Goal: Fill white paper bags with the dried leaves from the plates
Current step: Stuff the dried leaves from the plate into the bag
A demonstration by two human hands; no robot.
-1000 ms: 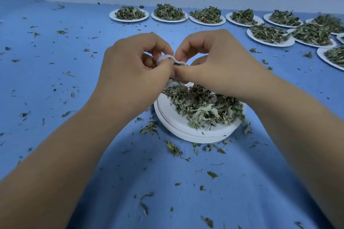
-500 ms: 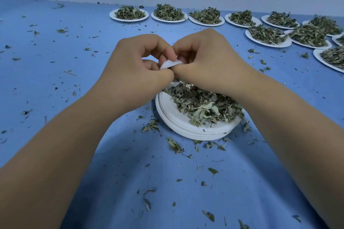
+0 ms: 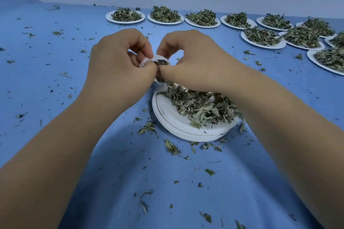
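Observation:
A small white paper bag (image 3: 149,59) is held above the far rim of a stack of white paper plates (image 3: 178,124). My left hand (image 3: 119,65) pinches its left edge and my right hand (image 3: 189,57) pinches its right edge. The bag's mouth is pulled open and dark dried leaves show inside it. A heap of dried green leaves (image 3: 201,106) lies on the top plate, just below and right of the bag. Most of the bag is hidden by my fingers.
Several white plates heaped with dried leaves stand in a row along the far edge (image 3: 164,16) and at the right (image 3: 262,37). Loose leaf bits (image 3: 171,147) are scattered over the blue cloth (image 3: 55,80) around the stack.
My hands have drawn slightly apart, spreading the bag's mouth open, and the leaves inside now show. The plates have not moved.

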